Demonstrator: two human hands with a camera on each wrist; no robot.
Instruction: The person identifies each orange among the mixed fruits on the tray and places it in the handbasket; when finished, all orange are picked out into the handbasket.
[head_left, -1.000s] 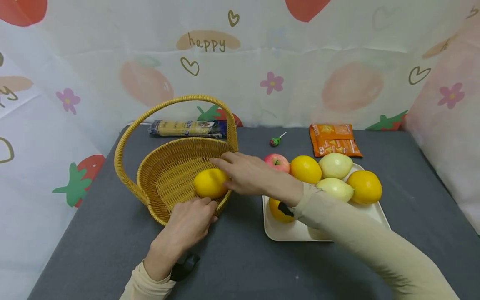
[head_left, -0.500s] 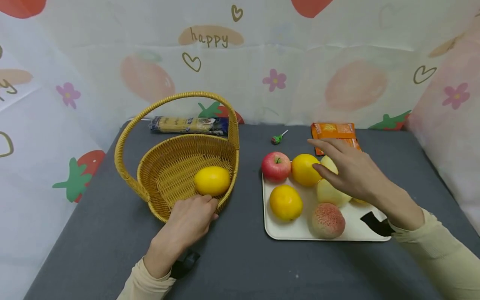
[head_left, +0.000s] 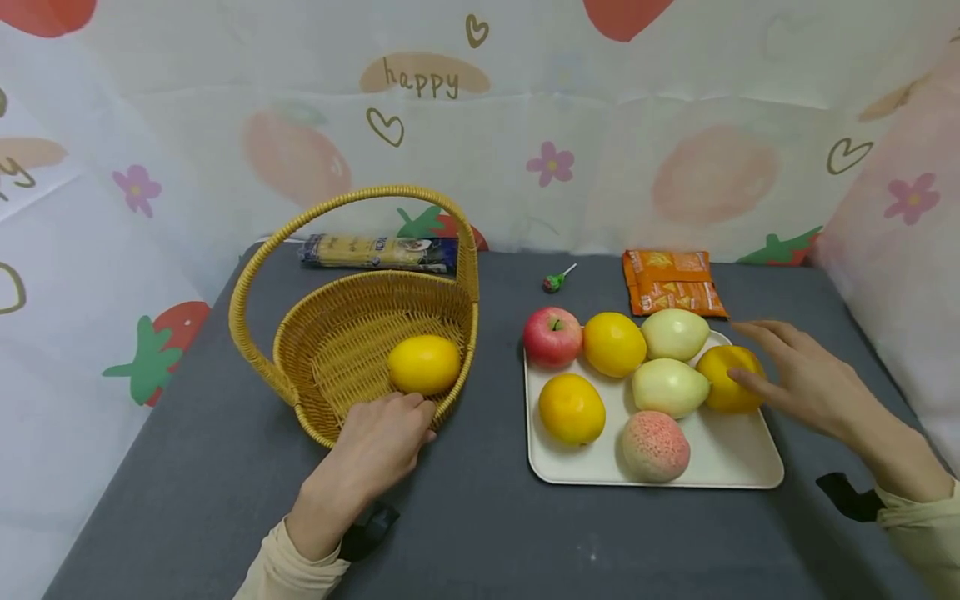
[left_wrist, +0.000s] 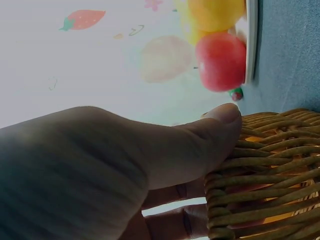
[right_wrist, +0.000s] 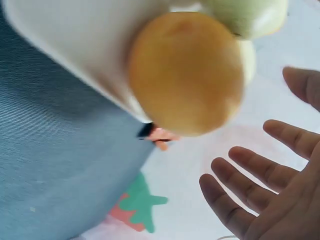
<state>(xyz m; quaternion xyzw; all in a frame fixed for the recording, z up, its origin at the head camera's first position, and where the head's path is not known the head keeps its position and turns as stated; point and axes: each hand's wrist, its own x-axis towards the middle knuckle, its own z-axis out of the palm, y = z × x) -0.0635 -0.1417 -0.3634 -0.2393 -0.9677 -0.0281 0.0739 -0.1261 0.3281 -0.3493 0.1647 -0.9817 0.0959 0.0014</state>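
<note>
Your left hand is clamped on the near rim of the basket, with the thumb on one side of the weave and fingers on the other. That seems a good way to keep the basket from sliding. One lemon lies inside the basket, toward the right side, just beside your left hand.

Your right hand hangs at the right end of the tray. Its fingers are spread apart and hold nothing. The big yellow fruit sits on the tray close by your thumb. From the head view your thumb seems to be on it, but the right wrist view shows a gap, so you have not got it yet.

The step in hand looks like the reach for that yellow fruit. The next move calls for bringing your thumb and fingers in around its sides, then squeezing softly. It looks round and smooth, so it could roll off if you bump it. One green fruit is right next to it, so go in from the outer side and try not to nudge that one. Your left hand can just hold on.
</note>
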